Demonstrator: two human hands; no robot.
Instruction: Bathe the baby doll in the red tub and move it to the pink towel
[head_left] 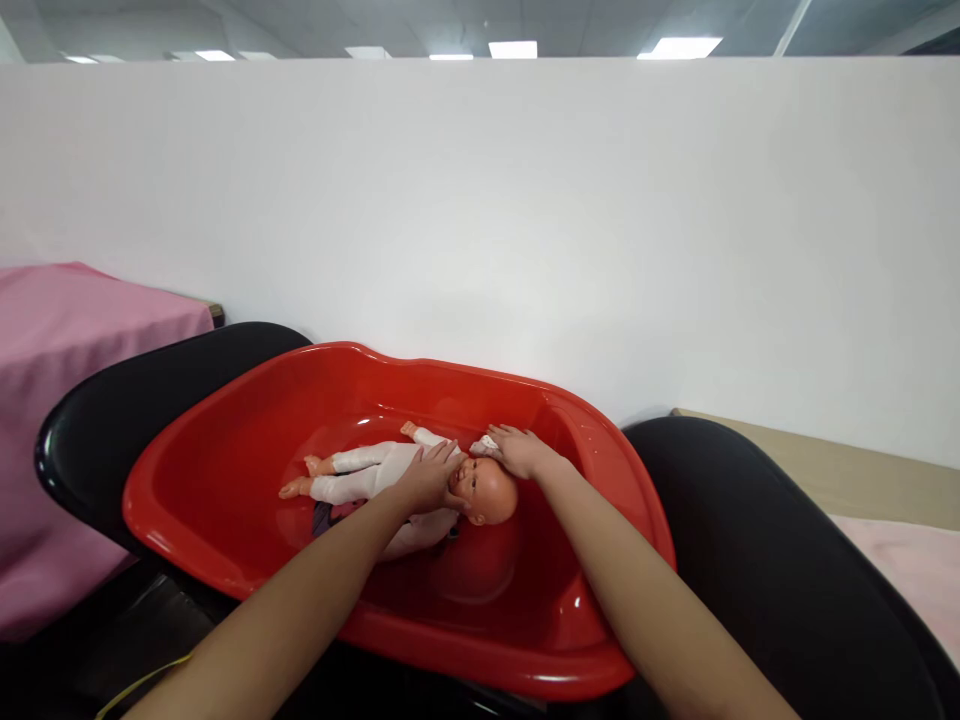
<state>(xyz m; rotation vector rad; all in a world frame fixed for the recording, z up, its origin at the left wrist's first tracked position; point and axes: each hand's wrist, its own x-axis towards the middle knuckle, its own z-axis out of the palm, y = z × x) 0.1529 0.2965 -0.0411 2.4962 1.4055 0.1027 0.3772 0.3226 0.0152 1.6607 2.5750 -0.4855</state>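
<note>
— One doll [390, 480] lies on its back in the one red tub [225, 500], head toward the tub's right end.

— And the hands? Two — the left hand [429, 478] flat on the doll's chest, the right hand [521, 450] open beside its head, neither gripping.

— It looks light, with a hard, smooth head and a soft body; best held under head and trunk.

Red tub [225, 480]; doll [420, 485] in white, perhaps; black seats [750, 540]; pink cloth [67, 400].
</note>
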